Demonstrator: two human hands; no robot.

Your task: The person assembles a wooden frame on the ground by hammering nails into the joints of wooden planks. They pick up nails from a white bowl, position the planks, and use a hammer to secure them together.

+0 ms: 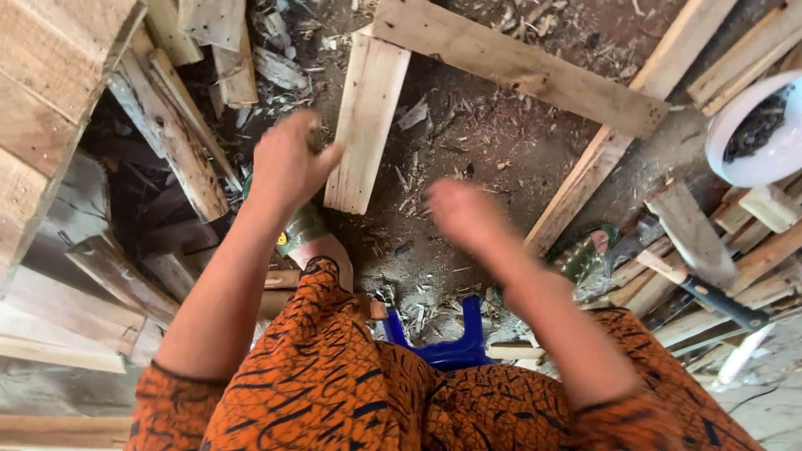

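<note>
Short pale plank [364,125] on dirt, left hand [286,165] touching its edge, fingers curled, right hand [464,213] blurred, grip unclear.

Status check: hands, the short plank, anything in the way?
Left hand at the short plank's lower edge, grip unclear. Right hand blurred, empty, over dirt. Long board lies across the plank's far end.

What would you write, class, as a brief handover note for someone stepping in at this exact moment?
Left hand: raised beside the short plank, its fingers curled; whether it grips anything cannot be told.
Right hand: blurred, held over bare dirt, apparently empty.
Short plank lies flat on the ground, under the long board.
Hammer rests on scrap wood to the right; white bowl beyond it.
No nailing visible yet; plank not lifted.
</note>
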